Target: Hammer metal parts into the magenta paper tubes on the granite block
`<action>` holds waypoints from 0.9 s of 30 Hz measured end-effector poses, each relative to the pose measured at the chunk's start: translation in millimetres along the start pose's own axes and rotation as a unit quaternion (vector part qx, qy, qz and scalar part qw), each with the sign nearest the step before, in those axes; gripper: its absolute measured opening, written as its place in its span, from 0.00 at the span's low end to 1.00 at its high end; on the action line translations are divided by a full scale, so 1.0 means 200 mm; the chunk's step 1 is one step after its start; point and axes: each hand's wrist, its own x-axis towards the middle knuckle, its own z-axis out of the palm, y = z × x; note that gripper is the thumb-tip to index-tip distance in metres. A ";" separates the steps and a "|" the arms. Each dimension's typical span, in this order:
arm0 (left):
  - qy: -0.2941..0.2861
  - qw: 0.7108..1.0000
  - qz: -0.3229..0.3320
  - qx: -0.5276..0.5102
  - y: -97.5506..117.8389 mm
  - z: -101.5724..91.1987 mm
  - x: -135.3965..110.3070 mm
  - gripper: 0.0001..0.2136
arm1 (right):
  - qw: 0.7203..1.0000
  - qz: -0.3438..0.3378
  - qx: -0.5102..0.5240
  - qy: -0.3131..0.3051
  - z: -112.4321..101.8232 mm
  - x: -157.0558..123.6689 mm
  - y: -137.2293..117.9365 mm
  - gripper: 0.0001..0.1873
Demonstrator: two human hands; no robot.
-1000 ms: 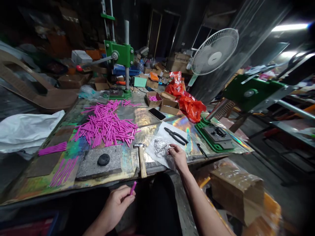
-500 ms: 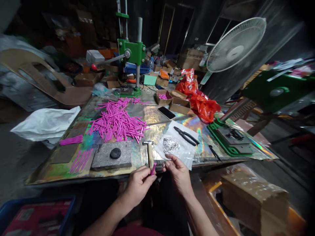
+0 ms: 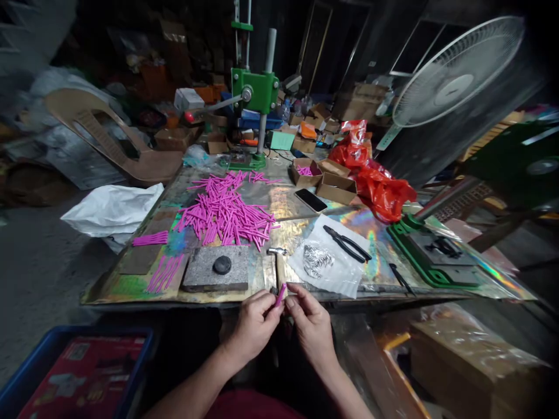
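Note:
My left hand (image 3: 254, 326) is closed in a pinch around a short pink stick (image 3: 280, 294), its upper end poking out above the thumb. Close against that stick is my right hand (image 3: 313, 326), thumb and forefinger pressed together; the small shiny metal piece seen there a moment ago is mostly hidden now. Just beyond both hands lies a hammer (image 3: 280, 269), its handle toward me. A heap of small silver metal pieces (image 3: 316, 261) rests in clear plastic on a white sheet (image 3: 345, 279), beside black-handled pliers (image 3: 347, 244). A big pile of pink sticks (image 3: 227, 212) spreads over the table.
On the left, a stone block (image 3: 196, 269) carries a black disc (image 3: 222, 265), near sorted pink sticks (image 3: 165, 273). A phone (image 3: 311, 200), small cardboard boxes (image 3: 336, 187) and a red bag (image 3: 384, 189) lie farther back. Green presses (image 3: 255, 90) and a fan (image 3: 454, 81) stand around.
My right hand has moved left and met the pink stick in my left hand. The whole view has shifted, so the table appears farther right.

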 end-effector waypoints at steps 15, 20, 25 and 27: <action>-0.059 0.998 -0.015 -0.019 -0.03 -0.09 -0.03 0.12 | 0.949 -0.016 -0.162 -0.269 -0.07 0.04 -0.09 0.13; -0.017 0.970 -0.118 -0.213 -0.03 -0.10 -0.03 0.08 | 0.963 0.029 -0.092 -0.253 -0.03 0.01 -0.05 0.15; 0.068 0.881 -0.251 -0.396 -0.03 -0.11 -0.03 0.11 | 0.972 0.089 0.017 -0.219 0.05 -0.04 -0.01 0.19; 0.088 0.851 -0.273 -0.440 -0.03 -0.12 -0.03 0.12 | 0.971 0.105 0.040 -0.210 0.07 -0.06 0.00 0.20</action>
